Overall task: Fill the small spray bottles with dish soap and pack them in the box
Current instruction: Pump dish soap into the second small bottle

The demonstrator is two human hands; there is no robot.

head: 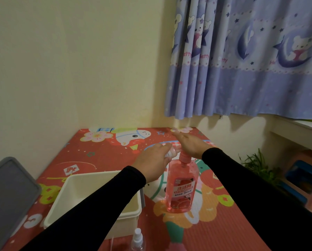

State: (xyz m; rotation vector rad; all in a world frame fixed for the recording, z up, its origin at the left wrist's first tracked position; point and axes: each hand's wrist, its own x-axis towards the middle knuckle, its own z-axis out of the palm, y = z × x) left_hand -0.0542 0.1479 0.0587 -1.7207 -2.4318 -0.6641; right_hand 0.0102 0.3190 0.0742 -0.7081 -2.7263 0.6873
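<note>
Left hand [152,164]: fingers wrapped round small clear spray bottle [172,153] at pump spout. Right hand [188,144]: fingers flat, extended, palm atop pink dish soap bottle [181,187]. White box [75,194] beside it on surface.

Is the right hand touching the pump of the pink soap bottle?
Touching. In the head view the right hand lies flat on the pump of the pink soap bottle, with no gap showing between them.

pink dish soap bottle [181,187] upright on red patterned mat [100,156]. right hand [189,144] flat, palm down on the pump head [184,157]. left hand [152,164] grips a small clear bottle [173,152] held at the pump nozzle. white box [90,198] open, left of soap bottle. grey lid [10,192] at far left. capped spray bottle [138,240] stands at near edge.
</note>
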